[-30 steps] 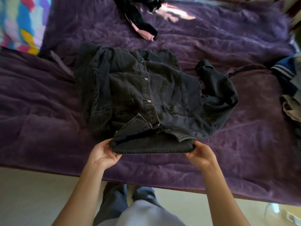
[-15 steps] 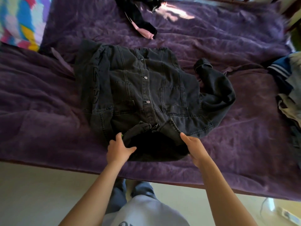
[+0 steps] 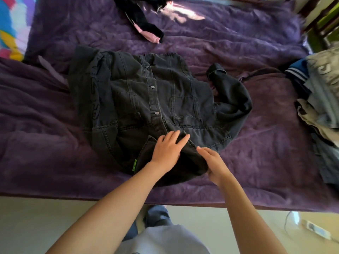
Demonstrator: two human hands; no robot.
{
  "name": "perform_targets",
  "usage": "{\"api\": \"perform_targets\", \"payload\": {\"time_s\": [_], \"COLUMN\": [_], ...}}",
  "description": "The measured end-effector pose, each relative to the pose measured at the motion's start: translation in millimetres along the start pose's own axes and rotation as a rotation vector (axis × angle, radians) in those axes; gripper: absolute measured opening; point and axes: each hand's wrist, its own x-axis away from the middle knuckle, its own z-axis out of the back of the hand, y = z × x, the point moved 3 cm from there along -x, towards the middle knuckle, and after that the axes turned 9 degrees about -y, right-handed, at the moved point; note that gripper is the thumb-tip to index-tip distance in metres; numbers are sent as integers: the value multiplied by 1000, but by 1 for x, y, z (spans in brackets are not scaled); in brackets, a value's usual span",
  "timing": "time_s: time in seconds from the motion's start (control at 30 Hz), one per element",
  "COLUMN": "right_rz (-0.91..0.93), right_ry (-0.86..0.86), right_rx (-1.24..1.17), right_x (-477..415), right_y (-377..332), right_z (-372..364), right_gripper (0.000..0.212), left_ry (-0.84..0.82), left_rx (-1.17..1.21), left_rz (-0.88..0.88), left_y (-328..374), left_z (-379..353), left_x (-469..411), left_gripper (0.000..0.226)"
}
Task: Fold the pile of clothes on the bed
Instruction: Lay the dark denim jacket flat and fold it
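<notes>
A black denim jacket [image 3: 146, 99] lies front up on the purple bed cover [image 3: 256, 153], buttons closed, collar toward me. Its left sleeve is folded over the body; the right sleeve [image 3: 233, 96] bunches out to the right. My left hand [image 3: 167, 150] lies flat with straight fingers on the collar area, pressing it down. My right hand [image 3: 212, 162] rests beside it with fingers extended along the collar's right edge, touching the cloth.
A pile of unfolded clothes [image 3: 321, 99] sits at the bed's right edge. A black and pink garment [image 3: 145, 24] lies at the far side. A colourful pillow [image 3: 11, 28] is at the far left. The bed's near edge [image 3: 91, 197] runs below my arms.
Both hands held the collar end lifted at the near edge a second ago; they laid it down and moved onto the collar, the left hand now pressing flat.
</notes>
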Motion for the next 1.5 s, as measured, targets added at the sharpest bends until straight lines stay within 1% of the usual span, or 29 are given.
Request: {"api": "perform_targets", "payload": {"time_s": [0.07, 0.1, 0.13, 0.17, 0.2, 0.23, 0.27, 0.3, 0.33, 0.37, 0.5, 0.6, 0.67, 0.73, 0.77, 0.8, 0.83, 0.87, 0.93, 1.0, 1.03, 1.1, 1.13, 1.17, 1.23, 1.3, 1.33, 1.4, 1.5], "right_rz": [89, 148, 201, 251, 288, 299, 294, 277, 254, 217, 70, 45, -37, -193, -257, -264, -188, -57, 153, 164, 90, -206, -260, -236, -98, 46, 61, 2, -106], "right_ry": [70, 132, 211, 305, 394, 457, 482, 481, 478, 471, 453, 425, 358, 275, 249, 245, 268, 285, 227, 48, -67, -264, -285, -257, -79, 127, 215, 365, 546], "right_rx": [-140, -166, -119, 19, 220, 446, 646, 787, 861, 886, 891, 1006, 1048, 1074, 1078, 1109, 1190, 1324, 1534, 1668, 1695, 1627, 1593, 1563, 1471, 1331, 1264, 1086, 728], "right_x": [4, 7, 10, 12, 14, 14, 12, 7, 2, -3, -18, -17, -16, -18, -18, -19, -20, -22, -31, -41, -49, -59, -64, -68, -79, -91, -97, -112, -133], "right_y": [4, 8, 13, 19, 26, 31, 37, 43, 47, 49, 53, 56, 68, 83, 87, 89, 84, 79, 71, 73, 77, 81, 76, 67, 38, 7, -9, -35, -58], "right_z": [10, 15, 18, 18, 12, 3, -9, -20, -30, -38, -31, -6, 9, 15, 13, 8, 1, -7, -26, -33, -32, -25, -22, -21, -13, 9, 23, 61, 120], "right_gripper": [14, 18, 25, 30, 35, 44, 59, 73, 80, 82, 66, 65, 64, 66, 71, 77, 84, 92, 100, 95, 88, 73, 66, 58, 39, 31, 31, 35, 45], "left_ry": [-43, -105, -147, -197, -203, -212, -207, -204, -197, -194, -218, -150, -177, -269, -321, -356, -377, -418, -588, -756, -789, -814, -813, -791, -692, -572, -520, -453, -433], "left_rx": [-54, -51, -48, -76, -90, -97, -95, -93, -102, -113, -184, -249, -210, -166, -183, -162, -127, -89, -4, 25, 35, 50, 48, 37, 16, -3, 0, 12, -3], "left_rz": [-30, -28, -9, 11, 33, 56, 70, 75, 71, 69, 39, -73, -17, 127, 201, 295, 396, 487, 596, 621, 624, 616, 610, 602, 601, 598, 589, 554, 501], "left_y": [-3, -4, -4, -4, -5, -5, -3, -1, 0, 1, -1, -2, -7, -17, -24, -33, -43, -52, -67, -75, -76, -77, -78, -80, -83, -82, -81, -75, -67], "left_z": [3, 3, 2, -1, -5, -5, -4, -4, -3, -1, -1, -4, -12, -26, -36, -43, -48, -55, -72, -84, -86, -85, -83, -80, -70, -56, -49, -35, -20], "left_x": [-13, -16, -17, -18, -18, -17, -16, -16, -15, -16, -20, -16, -7, 9, 20, 32, 45, 58, 80, 91, 94, 95, 95, 92, 82, 68, 58, 36, -1], "left_gripper": [38, 32, 30, 33, 36, 37, 38, 38, 38, 38, 38, 41, 54, 68, 71, 74, 78, 80, 78, 70, 67, 63, 62, 62, 65, 67, 68, 69, 70]}}
